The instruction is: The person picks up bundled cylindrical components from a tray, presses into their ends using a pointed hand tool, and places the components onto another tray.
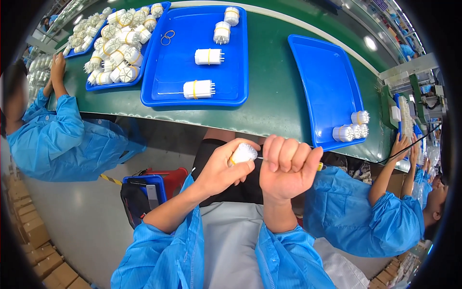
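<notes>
- The left hand [222,168] is closed around a white cylinder [244,153] with a yellow band, one end turned toward the right hand [288,168].
- The right hand is curled into a fist around a tool [320,166]; its yellow end shows past the little-finger side and its thin shaft points at the cylinder. How the tip meets it, I cannot tell.
- Both hands work side by side above the lap, on the near side of the table [269,91], its edge running just beyond them.
- Ahead and left of the hands, a middle tray [168,72] holds four cylinders and some rubber bands [167,37]; its near rim lies close to the table edge.
- Farther left, a heaped tray [96,88] sits against it.
- Ahead and right, a right tray [327,77] has four cylinders in its near corner, at the table edge.
- A broad green strip separates these last two.
- A co-worker's blue smock [346,212] limits room right of the right hand.
</notes>
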Motion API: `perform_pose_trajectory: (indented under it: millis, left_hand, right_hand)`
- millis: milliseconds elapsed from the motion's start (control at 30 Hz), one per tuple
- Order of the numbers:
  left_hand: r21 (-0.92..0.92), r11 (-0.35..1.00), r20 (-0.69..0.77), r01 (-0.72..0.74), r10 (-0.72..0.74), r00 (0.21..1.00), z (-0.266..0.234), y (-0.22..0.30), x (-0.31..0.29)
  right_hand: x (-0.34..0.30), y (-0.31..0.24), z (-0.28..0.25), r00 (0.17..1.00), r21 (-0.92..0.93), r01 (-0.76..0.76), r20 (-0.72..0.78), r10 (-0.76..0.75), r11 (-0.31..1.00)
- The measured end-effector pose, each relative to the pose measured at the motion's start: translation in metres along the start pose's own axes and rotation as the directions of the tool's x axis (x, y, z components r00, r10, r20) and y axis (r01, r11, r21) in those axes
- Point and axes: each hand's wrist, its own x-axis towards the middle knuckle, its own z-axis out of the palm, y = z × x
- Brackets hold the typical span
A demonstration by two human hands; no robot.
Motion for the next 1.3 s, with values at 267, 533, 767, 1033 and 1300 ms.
perform_pose_trajectory:
  millis: [267,533,767,1033,1300]
  left_hand:
    - [0.070,0.998,-0.016,-0.002,0.003,1.000,0.003,-0.004,-0.002]
    - [0.124,0.992,-0.012,0.027,-0.026,1.000,0.004,-0.003,-0.002]
    - [0.330,0.939,-0.047,-0.092,0.114,0.992,0.000,-0.011,0.005]
    - [-0.072,0.992,0.023,0.101,-0.099,0.995,-0.005,-0.011,0.008]
    - [-0.318,0.948,0.071,0.021,0.001,0.998,-0.009,-0.010,0.002]
  right_hand:
    - [-0.007,0.008,-0.003,0.998,0.025,-0.019,0.055,0.018,1.000]
    - [-0.010,0.010,0.000,0.999,-0.019,-0.014,0.028,0.015,1.000]
    - [-0.014,0.017,-0.009,0.993,-0.040,-0.113,-0.019,0.113,0.993]
    - [0.004,0.010,-0.008,0.983,0.078,-0.180,-0.031,0.183,0.981]
    - [0.005,-0.010,-0.020,0.982,-0.360,-0.118,-0.180,0.055,0.925]
